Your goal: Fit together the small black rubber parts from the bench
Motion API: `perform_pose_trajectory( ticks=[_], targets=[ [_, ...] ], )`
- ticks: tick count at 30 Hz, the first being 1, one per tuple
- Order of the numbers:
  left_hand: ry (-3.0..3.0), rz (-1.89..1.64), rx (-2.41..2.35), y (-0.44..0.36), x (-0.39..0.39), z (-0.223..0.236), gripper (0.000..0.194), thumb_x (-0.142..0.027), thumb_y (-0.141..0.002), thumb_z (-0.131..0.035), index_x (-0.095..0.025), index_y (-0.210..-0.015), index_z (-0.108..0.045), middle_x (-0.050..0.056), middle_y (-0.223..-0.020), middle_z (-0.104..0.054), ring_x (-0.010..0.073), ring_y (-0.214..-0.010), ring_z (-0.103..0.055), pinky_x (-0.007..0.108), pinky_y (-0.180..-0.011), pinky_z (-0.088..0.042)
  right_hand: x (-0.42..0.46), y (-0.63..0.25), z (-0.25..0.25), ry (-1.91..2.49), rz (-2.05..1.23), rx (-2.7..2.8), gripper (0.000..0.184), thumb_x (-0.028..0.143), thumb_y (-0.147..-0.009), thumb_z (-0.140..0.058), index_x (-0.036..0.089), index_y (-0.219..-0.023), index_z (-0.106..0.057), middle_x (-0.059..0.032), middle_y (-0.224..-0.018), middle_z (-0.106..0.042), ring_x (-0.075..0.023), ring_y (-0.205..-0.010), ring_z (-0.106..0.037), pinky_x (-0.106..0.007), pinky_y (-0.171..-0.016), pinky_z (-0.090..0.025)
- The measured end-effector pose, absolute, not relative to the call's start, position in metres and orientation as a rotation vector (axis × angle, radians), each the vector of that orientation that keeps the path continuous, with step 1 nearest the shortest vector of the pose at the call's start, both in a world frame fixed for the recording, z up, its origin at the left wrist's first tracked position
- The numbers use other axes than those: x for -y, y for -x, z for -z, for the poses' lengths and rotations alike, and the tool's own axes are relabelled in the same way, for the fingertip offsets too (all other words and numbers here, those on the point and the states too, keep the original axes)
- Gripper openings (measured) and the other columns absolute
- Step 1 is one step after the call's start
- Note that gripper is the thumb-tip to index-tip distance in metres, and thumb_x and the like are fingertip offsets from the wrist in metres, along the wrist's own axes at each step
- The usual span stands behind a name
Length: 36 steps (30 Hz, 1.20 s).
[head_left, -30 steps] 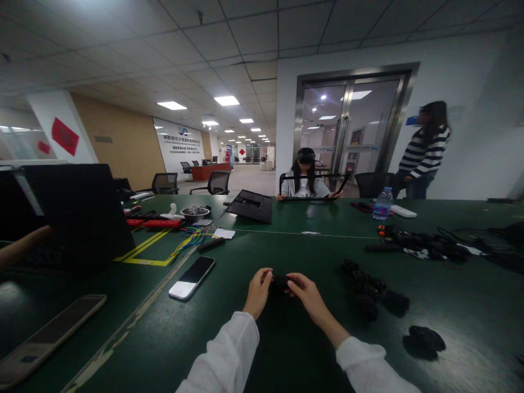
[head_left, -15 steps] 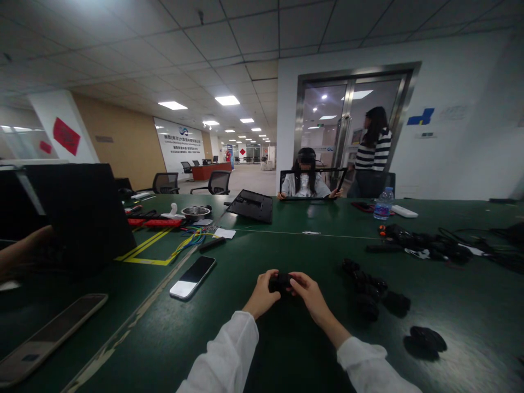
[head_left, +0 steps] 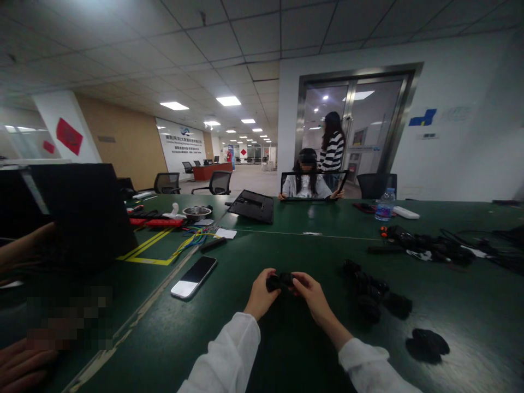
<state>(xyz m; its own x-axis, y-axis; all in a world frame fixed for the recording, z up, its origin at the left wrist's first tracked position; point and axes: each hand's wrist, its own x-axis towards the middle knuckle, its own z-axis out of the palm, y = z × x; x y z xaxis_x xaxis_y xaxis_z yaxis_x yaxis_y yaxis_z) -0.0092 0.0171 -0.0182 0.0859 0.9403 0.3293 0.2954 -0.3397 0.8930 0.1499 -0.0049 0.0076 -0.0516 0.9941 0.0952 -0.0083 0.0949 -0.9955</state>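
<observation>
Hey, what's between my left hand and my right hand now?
In the head view, a small black object, possibly two pieces, sits there, held by the fingertips of your left hand and right hand.

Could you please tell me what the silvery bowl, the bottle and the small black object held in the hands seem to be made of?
Silvery bowl: probably polished metal, as its wall shines brightly.
Bottle: likely thin, clear plastic; it is see-through and has a bluish cap.
Small black object: perhaps dull plastic or rubber; too dark to tell.
</observation>
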Motion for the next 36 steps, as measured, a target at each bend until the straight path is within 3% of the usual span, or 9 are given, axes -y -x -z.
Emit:
perform_pose_trajectory(
  ticks=[14, 25, 36],
  targets=[
    [-1.706, -1.332, -1.301, 0.012, -0.015, 0.013, 0.035, -0.011, -0.061, -0.06, -0.021, -0.094, -0.054, 0.003, -0.093, -0.059, 0.0184, -0.087, -0.054, 0.028, -0.066, -0.043, 0.005, -0.152, -0.006, 1.12, -1.182, 1.235, 0.035, 0.038, -0.067, -0.055, 0.021, -0.097, -0.052, -0.005, -0.099, -0.056, -0.0188, -0.081, -0.058, -0.032, -0.068, -0.047],
    [-1.772, -1.283, -1.114, 0.013, -0.012, 0.009, 0.047, -0.004, -0.061, -0.058, -0.024, -0.103, -0.054, 0.005, -0.104, -0.051, 0.0182, -0.094, -0.051, 0.027, -0.07, -0.045, 0.008, -0.149, -0.008, 1.155, -1.095, 1.401, 0.034, 0.026, -0.068, -0.052, 0.023, -0.101, -0.05, -0.0035, -0.104, -0.052, -0.0183, -0.089, -0.054, -0.031, -0.072, -0.046],
    [-1.638, -1.299, -1.101, 0.01, -0.01, 0.007, 0.035, -0.01, -0.062, -0.062, -0.019, -0.094, -0.053, 0.005, -0.096, -0.059, 0.0182, -0.089, -0.055, 0.027, -0.068, -0.044, 0.014, -0.149, -0.017, 1.139, -1.148, 1.382, 0.036, 0.025, -0.066, -0.054, 0.026, -0.102, -0.053, -0.003, -0.106, -0.049, -0.0207, -0.093, -0.051, -0.034, -0.074, -0.045]
  ],
)
